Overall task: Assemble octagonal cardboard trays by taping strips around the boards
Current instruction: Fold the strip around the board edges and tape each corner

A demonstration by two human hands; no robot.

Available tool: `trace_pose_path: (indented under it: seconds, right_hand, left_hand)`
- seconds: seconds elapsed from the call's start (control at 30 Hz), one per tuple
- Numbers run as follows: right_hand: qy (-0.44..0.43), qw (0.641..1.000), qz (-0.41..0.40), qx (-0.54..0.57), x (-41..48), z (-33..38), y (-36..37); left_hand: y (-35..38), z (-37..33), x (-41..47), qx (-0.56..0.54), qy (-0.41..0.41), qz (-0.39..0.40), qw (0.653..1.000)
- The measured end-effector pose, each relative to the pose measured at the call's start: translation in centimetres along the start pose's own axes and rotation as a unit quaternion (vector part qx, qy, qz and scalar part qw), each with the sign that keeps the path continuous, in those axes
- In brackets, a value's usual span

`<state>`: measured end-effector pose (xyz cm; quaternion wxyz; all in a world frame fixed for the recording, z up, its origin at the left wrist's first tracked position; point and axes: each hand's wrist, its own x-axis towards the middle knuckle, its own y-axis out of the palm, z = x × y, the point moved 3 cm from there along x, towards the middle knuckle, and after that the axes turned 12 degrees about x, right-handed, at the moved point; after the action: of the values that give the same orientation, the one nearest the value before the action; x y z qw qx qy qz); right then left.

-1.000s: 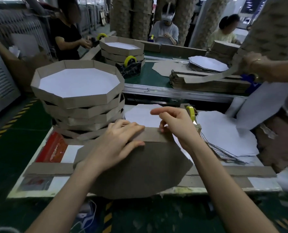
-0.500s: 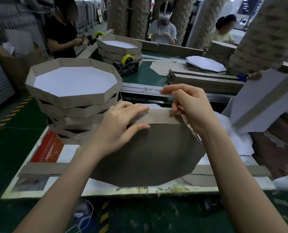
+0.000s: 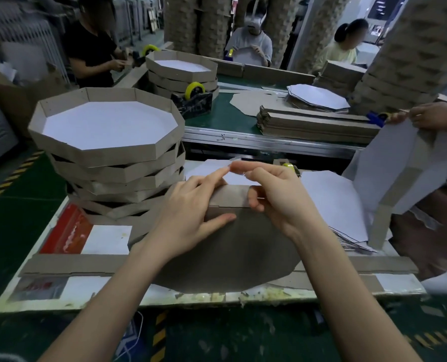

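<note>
Cardboard, brown side toward me: the octagonal board [image 3: 232, 246] stands tilted on the table [image 3: 107, 239], just right of the stacked trays [image 3: 107, 152], with a strip [image 3: 230, 195] folded up along its far edge. My left hand [image 3: 188, 215] grips strip and board, thumb flat on the board. My right hand [image 3: 277, 199] pinches the strip's right end. My hands hide both strip ends, and I cannot make out what my raised fingertips touch.
</note>
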<state>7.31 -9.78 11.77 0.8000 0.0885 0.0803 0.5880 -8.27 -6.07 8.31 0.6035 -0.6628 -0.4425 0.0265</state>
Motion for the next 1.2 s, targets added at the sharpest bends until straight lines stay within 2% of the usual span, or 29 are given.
trace_pose_path:
  seconds: [0.17,0.47,0.67,0.97,1.07,1.2]
  right_hand:
    - [0.014,0.996,0.010,0.082,-2.8,-1.8,-0.3]
    - [0.021,0.990,-0.005,0.140,-6.6,-4.4,-1.2]
    - [0.024,0.990,-0.016,0.135,-7.3,-4.9,-1.4]
    - [0.019,0.995,-0.021,0.099,-6.7,-5.9,-2.3]
    - [0.020,0.995,-0.032,0.090,-6.0,-6.8,-2.4]
    - [-0.006,0.994,-0.059,0.087,-4.9,-7.6,-2.3]
  left_hand:
    - [0.7,0.4,0.5,-0.004,-0.002,0.007,1.000]
    - [1.0,0.0,0.3,0.014,0.054,-0.013,0.998]
    - [0.5,-0.7,0.4,0.067,0.070,0.053,0.994]
    - [0.7,-0.6,0.4,0.072,0.061,0.046,0.994]
    - [0.7,-0.1,0.6,0.051,0.054,0.082,0.994]
    - [0.1,0.2,1.0,-0.031,0.028,0.153,0.987]
